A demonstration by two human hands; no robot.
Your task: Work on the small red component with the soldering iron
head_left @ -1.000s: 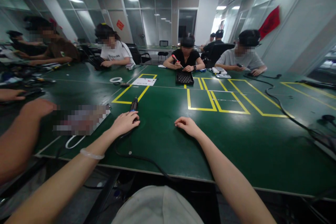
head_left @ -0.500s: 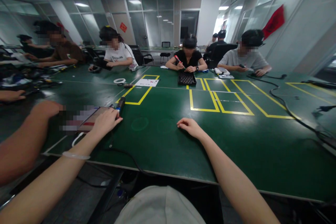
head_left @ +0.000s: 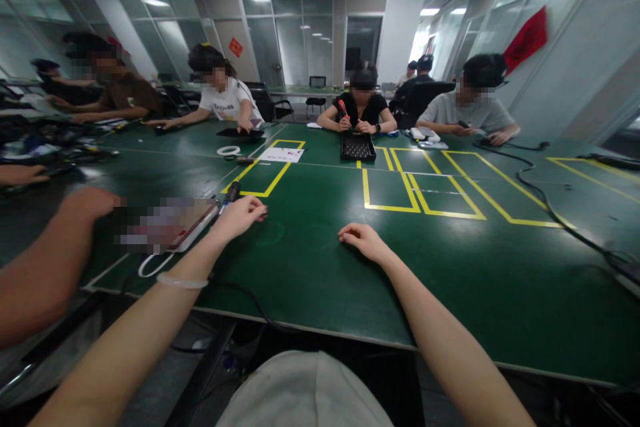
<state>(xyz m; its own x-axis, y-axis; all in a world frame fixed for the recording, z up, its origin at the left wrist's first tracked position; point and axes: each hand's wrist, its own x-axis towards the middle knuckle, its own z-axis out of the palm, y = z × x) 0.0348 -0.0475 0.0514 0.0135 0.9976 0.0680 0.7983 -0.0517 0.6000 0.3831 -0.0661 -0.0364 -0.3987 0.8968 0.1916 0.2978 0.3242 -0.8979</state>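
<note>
My left hand (head_left: pixel 239 215) rests on the green table (head_left: pixel 320 267) with its fingers stretched out to the right and nothing in them. Just behind it lies a black electric screwdriver (head_left: pixel 231 192), whose black cord (head_left: pixel 250 297) runs back over the table's near edge. A flat device with a red and white edge (head_left: pixel 193 232) lies right beside that hand on the left. My right hand (head_left: pixel 361 239) lies knuckles-up on bare table with its fingers curled under, holding nothing.
A co-worker's forearm (head_left: pixel 45 260) reaches in from the left near a white cable loop (head_left: pixel 149 268). Yellow tape rectangles (head_left: pixel 400 190) mark the middle. Farther off are a black tray (head_left: pixel 357 145), a paper sheet (head_left: pixel 281 155), a white ring (head_left: pixel 229 150) and a long black cable (head_left: pixel 550 210). Several people sit around the far side.
My left hand slid the screwdriver leftward, then came off it and shifted back right onto the table. My right hand has stayed put.
</note>
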